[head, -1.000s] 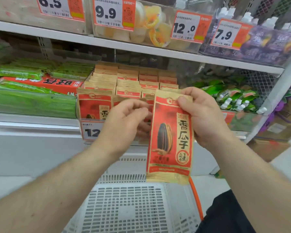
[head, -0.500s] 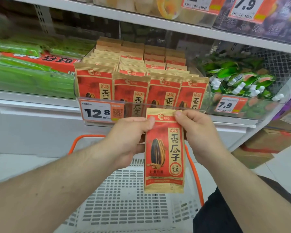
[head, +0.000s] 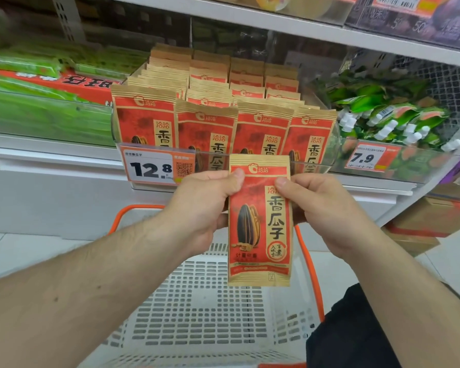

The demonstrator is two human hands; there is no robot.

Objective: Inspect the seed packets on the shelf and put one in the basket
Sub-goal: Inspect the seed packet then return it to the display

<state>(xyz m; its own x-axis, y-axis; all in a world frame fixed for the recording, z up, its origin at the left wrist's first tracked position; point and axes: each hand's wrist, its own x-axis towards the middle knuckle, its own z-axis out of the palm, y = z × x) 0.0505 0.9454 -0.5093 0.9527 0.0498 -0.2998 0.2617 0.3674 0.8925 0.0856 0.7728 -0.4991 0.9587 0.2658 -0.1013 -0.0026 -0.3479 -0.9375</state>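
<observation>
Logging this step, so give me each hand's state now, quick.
Left hand: pinches the top left of the seed packet.
Right hand: pinches the packet's top right edge.
The packet hangs upright above the basket.

Both forearms are bare with no sleeves in view, and dark trousers [head: 356, 330] show at lower right.

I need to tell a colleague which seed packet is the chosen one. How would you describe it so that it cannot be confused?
Find the white basket with orange handles, below the shelf. Directly above it, one red and tan seed packet hangs upright between the left hand and the right hand. Unlike the shelf packets behind the 12.8 price tag, it is held by its upper part.
</observation>
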